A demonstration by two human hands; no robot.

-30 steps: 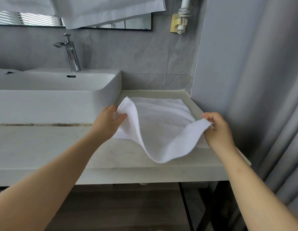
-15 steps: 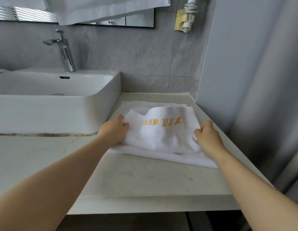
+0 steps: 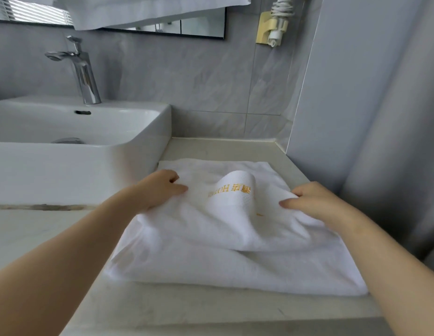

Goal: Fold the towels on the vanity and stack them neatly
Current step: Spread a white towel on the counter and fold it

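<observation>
Head view: the white towel [image 3: 235,267] lies on the right end of the vanity top [image 3: 211,309], its near edge close to the front edge and its left side just beside the white basin [image 3: 90,166]. Its upper layer is folded over the lower one and humps up in the middle, where gold lettering [image 3: 229,191] shows upside down. My left hand [image 3: 160,190] pinches the folded layer's left side, fingers curled into the cloth. My right hand [image 3: 315,202] grips its right side, fingers tucked into the fold. A chrome faucet [image 3: 84,76] stands at the basin's back rim.
</observation>
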